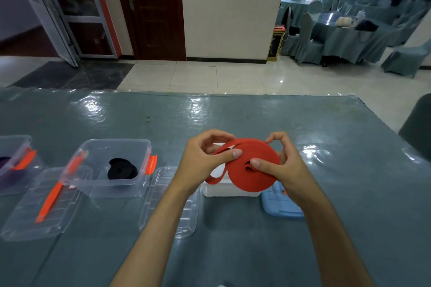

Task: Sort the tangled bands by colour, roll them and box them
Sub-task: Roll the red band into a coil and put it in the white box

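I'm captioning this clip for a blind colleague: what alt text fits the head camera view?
Both hands, left hand and right hand, hold a nearly rolled red band above a white box on a blue-grey table. To the left, a clear box holds a rolled black band, with loose clear lids lying beside it.

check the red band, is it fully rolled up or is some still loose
Not fully rolled. Most of the red band is a flat coil held between the left hand and right hand, but a loose loop hangs at its lower left.
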Demonstrator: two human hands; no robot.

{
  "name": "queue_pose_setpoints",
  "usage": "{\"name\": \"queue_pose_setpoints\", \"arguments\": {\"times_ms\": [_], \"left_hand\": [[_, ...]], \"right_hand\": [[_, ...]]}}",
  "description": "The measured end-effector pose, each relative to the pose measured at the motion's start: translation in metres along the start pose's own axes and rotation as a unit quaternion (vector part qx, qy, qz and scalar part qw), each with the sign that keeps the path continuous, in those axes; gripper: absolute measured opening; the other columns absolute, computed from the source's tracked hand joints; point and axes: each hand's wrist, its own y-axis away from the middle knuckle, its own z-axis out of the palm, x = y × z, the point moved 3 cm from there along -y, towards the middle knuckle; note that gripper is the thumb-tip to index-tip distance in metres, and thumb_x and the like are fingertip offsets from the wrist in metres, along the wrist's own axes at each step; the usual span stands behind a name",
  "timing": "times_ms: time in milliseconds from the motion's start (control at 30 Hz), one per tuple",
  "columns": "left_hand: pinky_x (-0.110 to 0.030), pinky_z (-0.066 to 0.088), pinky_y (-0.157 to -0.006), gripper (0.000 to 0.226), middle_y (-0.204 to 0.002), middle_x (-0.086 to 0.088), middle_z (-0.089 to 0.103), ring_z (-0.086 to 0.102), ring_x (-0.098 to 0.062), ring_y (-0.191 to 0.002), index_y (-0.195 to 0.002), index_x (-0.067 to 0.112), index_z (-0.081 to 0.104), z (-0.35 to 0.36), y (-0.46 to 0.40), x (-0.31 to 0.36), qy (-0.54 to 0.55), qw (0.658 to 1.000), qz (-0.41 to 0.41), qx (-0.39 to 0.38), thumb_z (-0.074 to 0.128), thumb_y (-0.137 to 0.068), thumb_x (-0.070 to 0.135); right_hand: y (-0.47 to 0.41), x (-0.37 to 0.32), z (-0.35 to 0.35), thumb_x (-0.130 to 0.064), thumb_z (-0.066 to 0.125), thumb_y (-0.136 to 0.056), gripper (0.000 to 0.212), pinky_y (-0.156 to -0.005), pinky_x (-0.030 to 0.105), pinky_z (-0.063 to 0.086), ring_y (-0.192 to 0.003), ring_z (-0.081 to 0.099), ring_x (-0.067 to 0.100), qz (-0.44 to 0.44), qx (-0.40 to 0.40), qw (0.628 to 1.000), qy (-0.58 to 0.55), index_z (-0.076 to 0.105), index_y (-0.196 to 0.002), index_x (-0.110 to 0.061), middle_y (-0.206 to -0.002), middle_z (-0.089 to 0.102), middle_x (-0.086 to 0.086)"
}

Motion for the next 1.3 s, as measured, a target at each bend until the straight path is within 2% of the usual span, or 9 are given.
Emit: {"name": "queue_pose_setpoints", "arguments": {"times_ms": [100,167,367,533,700,867,1033,1233,1300], "left_hand": [[-0.029,0.062,-0.076,0.041,-0.131,0.007,0.072,0.079,-0.025,-0.097,-0.100,0.025,0.068,0.004,0.008,-0.012,0.030,0.999,-0.012,0.025,0.095,-0.074,0.041],[-0.023,0.058,-0.068,0.030,-0.128,0.008,0.072,0.078,-0.017,-0.097,-0.095,0.025,0.068,0.006,0.013,-0.020,0.041,0.998,-0.011,0.037,0.091,-0.080,0.038],[-0.029,0.058,-0.079,0.015,-0.119,-0.005,0.072,0.071,-0.018,-0.098,-0.107,0.019,0.079,0.008,0.026,-0.038,0.031,0.996,0.000,0.083,0.068,-0.100,0.026],[-0.025,0.058,-0.079,0.021,-0.104,0.002,0.077,0.075,-0.017,-0.090,-0.107,0.017,0.069,0.013,0.030,-0.051,0.073,0.982,-0.017,0.175,0.074,-0.094,0.033],[-0.046,0.061,-0.097,0.033,-0.128,0.004,0.072,0.073,-0.022,-0.116,-0.117,0.028,0.071,0.027,0.025,-0.068,0.105,0.984,-0.042,0.140,0.085,-0.087,0.029],[-0.039,0.063,-0.090,0.037,-0.120,0.004,0.073,0.073,-0.021,-0.115,-0.124,0.026,0.075,0.018,-0.001,-0.080,0.123,0.977,-0.071,0.158,0.083,-0.090,0.015],[-0.039,0.064,-0.090,0.038,-0.118,0.006,0.076,0.076,-0.020,-0.108,-0.115,0.031,0.075,0.001,-0.039,-0.107,0.091,0.968,-0.134,0.190,0.087,-0.085,0.011],[-0.042,0.066,-0.087,0.036,-0.123,-0.006,0.069,0.073,-0.025,-0.109,-0.116,0.016,0.069,-0.004,-0.080,-0.173,0.026,0.945,-0.246,0.212,0.087,-0.085,0.010],[-0.039,0.066,-0.084,0.034,-0.122,-0.005,0.067,0.072,-0.024,-0.106,-0.116,0.016,0.069,-0.004,-0.090,-0.197,0.014,0.936,-0.278,0.216,0.084,-0.087,0.007]], "right_hand": [[0.002,0.001,0.000,-0.028,0.091,-0.076,0.065,-0.063,0.021,0.060,-0.086,0.079,0.017,-0.032,0.013,0.999,-0.002,0.064,-0.134,-0.040,-0.097,0.082,0.001],[0.001,0.007,0.003,-0.026,0.092,-0.074,0.059,-0.075,0.029,0.063,-0.101,0.078,0.028,-0.045,0.047,0.997,-0.032,0.071,-0.129,-0.035,-0.111,0.080,0.007],[-0.003,0.026,0.006,-0.039,0.095,-0.071,0.059,-0.074,0.031,0.063,-0.102,0.078,0.026,-0.027,0.119,0.991,-0.056,0.072,-0.125,-0.034,-0.114,0.080,0.005],[-0.010,0.041,0.014,-0.054,0.097,-0.063,0.069,-0.074,0.032,0.062,-0.103,0.077,0.027,-0.005,0.162,0.984,-0.080,0.072,-0.125,-0.035,-0.114,0.080,0.006],[-0.026,0.053,0.015,-0.038,0.094,-0.067,0.055,-0.077,0.039,0.064,-0.104,0.077,0.030,0.011,0.229,0.966,-0.119,0.073,-0.118,-0.033,-0.114,0.079,0.008],[-0.047,0.071,0.017,-0.029,0.086,-0.078,0.044,-0.072,0.035,0.063,-0.101,0.077,0.021,0.065,0.209,0.964,-0.153,0.068,-0.118,-0.028,-0.113,0.078,0.002],[-0.077,0.095,-0.007,-0.015,0.076,-0.095,0.015,-0.070,0.022,0.061,-0.093,0.075,0.004,0.095,0.206,0.974,-0.025,0.074,-0.105,-0.027,-0.099,0.079,-0.012],[-0.115,0.155,-0.027,-0.020,0.071,-0.100,0.024,-0.098,0.050,0.058,-0.106,0.069,0.024,0.218,0.177,0.948,0.147,0.069,-0.123,-0.013,-0.116,0.072,0.006],[-0.125,0.175,-0.034,-0.020,0.070,-0.100,0.029,-0.101,0.049,0.054,-0.110,0.067,0.026,0.264,0.145,0.933,0.197,0.067,-0.127,-0.013,-0.121,0.072,0.009]]}}
